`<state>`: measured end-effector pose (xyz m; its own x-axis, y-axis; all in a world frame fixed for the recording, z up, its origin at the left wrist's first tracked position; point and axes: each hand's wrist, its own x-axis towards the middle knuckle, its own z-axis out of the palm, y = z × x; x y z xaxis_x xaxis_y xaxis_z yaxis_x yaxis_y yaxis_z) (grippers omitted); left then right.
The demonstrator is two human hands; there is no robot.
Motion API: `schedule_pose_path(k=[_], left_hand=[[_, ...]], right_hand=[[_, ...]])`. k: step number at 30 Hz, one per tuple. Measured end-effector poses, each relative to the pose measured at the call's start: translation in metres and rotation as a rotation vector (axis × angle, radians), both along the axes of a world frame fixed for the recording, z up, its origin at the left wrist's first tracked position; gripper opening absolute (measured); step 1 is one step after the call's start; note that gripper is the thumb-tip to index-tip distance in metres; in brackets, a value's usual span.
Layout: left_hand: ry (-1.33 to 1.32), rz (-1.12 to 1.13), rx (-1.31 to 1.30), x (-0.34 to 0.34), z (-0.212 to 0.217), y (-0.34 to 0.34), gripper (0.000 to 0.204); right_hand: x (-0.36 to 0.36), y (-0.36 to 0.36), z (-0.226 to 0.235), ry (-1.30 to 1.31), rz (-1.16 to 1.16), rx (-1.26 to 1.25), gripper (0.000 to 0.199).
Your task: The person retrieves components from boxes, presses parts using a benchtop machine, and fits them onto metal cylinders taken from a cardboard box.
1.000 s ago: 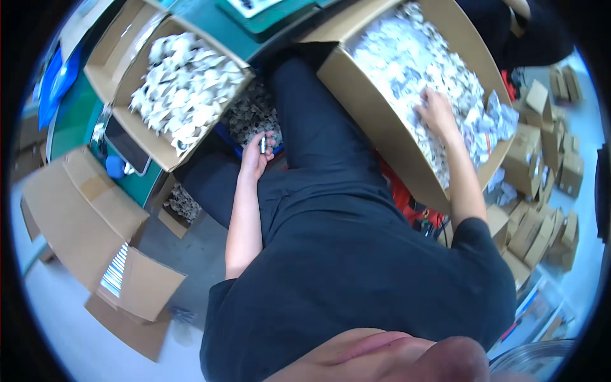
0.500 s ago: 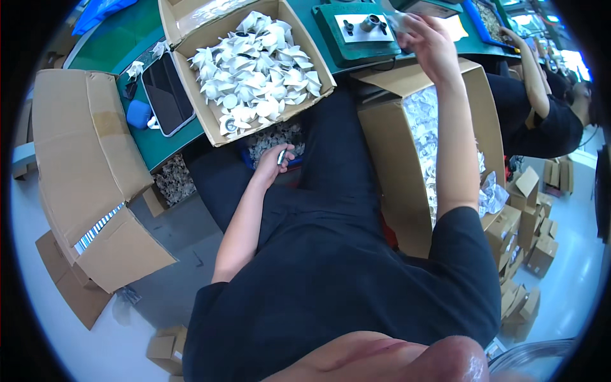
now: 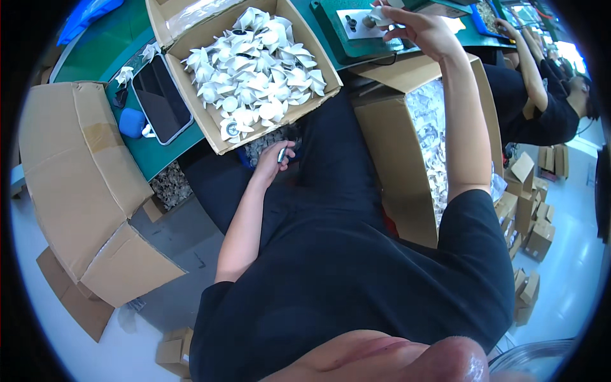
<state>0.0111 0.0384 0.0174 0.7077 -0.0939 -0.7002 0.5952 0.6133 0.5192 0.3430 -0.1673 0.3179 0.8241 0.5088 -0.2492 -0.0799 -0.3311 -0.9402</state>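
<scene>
My right hand (image 3: 428,33) is at the green press-like fixture (image 3: 330,37), its fingers closed on a white bladed impeller (image 3: 381,17). The impeller is at the metal post on the fixture's pale plate (image 3: 349,32); whether it is seated there I cannot tell. Low in front of my lap, my left hand (image 3: 270,165) is curled around a small shiny metal piece (image 3: 282,155), whose kind is not clear. Just above that hand stands an open cardboard box (image 3: 280,121) heaped with white impellers (image 3: 261,71).
Beside my right arm is an open carton (image 3: 398,159) with small parts and clear plastic. A phone (image 3: 162,99) and a blue case (image 3: 132,123) lie left of the impeller box. A large carton (image 3: 79,159) stands far left. A co-worker (image 3: 541,95) sits at right.
My right hand has moved left across the fixture, bringing the white impeller to the post. My left hand stays in place with its metal piece. The whole view has shifted slightly.
</scene>
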Motion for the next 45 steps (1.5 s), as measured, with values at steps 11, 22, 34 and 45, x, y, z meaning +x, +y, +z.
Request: schedule_pose_path(k=[11,22,34,45], left_hand=[[0.027,0.018,0.004,-0.004,-0.012,-0.003,0.035],[0.014,0.000,0.014,-0.010,-0.010,0.000,0.038],[-0.282,0.156,-0.173,-0.008,0.045,-0.008,0.033],[-0.727,0.074,-0.524,0.001,0.156,-0.017,0.051]], right_hand=[[0.123,-0.036,-0.125,-1.391,-0.277,-0.047,0.029],[-0.004,-0.008,-0.044,-0.796,0.169,0.074,0.022],[-0.127,0.054,-0.020,-0.965,0.043,0.316,0.036],[-0.194,0.015,-0.016,-0.447,0.849,0.011,0.027]])
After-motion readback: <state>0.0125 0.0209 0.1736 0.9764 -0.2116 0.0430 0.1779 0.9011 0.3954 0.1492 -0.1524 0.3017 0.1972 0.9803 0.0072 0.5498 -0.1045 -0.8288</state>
